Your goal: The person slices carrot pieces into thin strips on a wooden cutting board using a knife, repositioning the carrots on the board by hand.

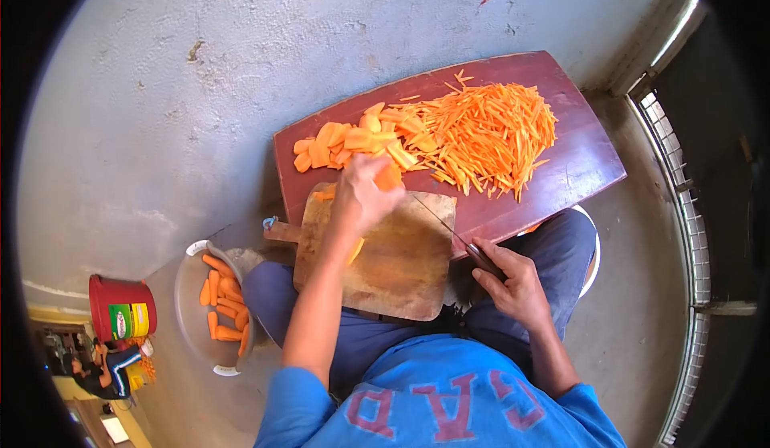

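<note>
My left hand (365,195) reaches over the far edge of the wooden cutting board (393,263), its fingers closed around an orange carrot piece (388,177). Just beyond it lies a pile of flat carrot slices (337,145) on the dark red table (573,155). To the right of the slices is a large heap of carrot strips (493,135). My right hand (513,283) grips a knife (488,262) by its dark handle, the thin blade pointing up and left over the board's right side. A few carrot bits lie on the board's left part.
A basin (183,308) with several whole peeled carrots (228,300) stands on the floor at left. Beyond it are a red bucket (100,308) and another person (104,372) in the background. A rough pale wall (241,55) rises behind the table.
</note>
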A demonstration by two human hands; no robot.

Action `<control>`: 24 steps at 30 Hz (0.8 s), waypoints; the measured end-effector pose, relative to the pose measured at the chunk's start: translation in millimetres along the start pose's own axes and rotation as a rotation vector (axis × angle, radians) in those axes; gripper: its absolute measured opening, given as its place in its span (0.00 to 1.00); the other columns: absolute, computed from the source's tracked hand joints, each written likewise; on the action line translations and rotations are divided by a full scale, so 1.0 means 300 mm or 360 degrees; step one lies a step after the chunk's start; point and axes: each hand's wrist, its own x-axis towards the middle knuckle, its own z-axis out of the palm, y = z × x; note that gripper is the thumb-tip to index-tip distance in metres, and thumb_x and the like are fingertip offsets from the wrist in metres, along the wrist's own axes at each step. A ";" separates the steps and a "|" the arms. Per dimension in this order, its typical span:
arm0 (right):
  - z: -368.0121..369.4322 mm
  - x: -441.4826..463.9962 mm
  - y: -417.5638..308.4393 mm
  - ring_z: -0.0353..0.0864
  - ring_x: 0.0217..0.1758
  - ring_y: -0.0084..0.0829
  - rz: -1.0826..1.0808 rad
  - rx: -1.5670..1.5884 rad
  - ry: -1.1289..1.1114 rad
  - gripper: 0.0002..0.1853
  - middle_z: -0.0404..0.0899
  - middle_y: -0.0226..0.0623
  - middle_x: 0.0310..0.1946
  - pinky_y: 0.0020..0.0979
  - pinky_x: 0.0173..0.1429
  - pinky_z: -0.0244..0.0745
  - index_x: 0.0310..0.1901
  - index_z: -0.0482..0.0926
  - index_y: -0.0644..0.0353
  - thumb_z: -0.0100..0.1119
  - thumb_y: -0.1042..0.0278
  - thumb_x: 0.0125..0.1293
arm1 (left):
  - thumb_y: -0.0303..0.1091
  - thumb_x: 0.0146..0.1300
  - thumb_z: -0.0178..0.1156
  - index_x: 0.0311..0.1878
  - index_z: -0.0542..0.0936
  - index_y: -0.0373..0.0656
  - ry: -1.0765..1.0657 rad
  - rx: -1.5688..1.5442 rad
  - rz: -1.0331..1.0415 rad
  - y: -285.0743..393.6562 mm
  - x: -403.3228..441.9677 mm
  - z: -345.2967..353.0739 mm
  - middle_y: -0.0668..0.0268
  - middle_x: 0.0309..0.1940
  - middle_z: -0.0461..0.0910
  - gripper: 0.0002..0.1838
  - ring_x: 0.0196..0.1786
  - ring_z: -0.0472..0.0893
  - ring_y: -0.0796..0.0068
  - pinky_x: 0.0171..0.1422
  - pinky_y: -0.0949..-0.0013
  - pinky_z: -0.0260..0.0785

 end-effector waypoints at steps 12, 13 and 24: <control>0.021 0.024 -0.089 0.90 0.64 0.66 0.0044 -0.0312 -0.0209 0.28 0.90 0.61 0.61 0.53 0.64 0.87 0.77 0.78 0.70 0.71 0.74 0.79 | 0.29 0.63 0.85 0.70 0.87 0.36 0.0119 -0.0236 -0.0236 0.043 -0.341 -0.103 0.51 0.59 0.83 0.32 0.63 0.87 0.48 0.70 0.53 0.81; 0.025 0.021 -0.092 0.90 0.64 0.66 0.0035 -0.0337 -0.0218 0.28 0.89 0.62 0.61 0.54 0.64 0.87 0.77 0.78 0.69 0.70 0.74 0.79 | 0.29 0.63 0.85 0.71 0.87 0.36 0.0086 -0.0254 -0.0213 0.037 -0.354 -0.105 0.51 0.60 0.83 0.33 0.64 0.87 0.47 0.70 0.53 0.81; 0.038 0.023 -0.105 0.90 0.62 0.68 0.0004 -0.0375 -0.0269 0.29 0.89 0.64 0.60 0.56 0.62 0.87 0.77 0.78 0.69 0.71 0.73 0.78 | 0.31 0.59 0.88 0.80 0.83 0.42 -0.0142 -0.0144 -0.0109 0.063 -0.333 -0.015 0.49 0.76 0.78 0.43 0.77 0.81 0.42 0.81 0.48 0.76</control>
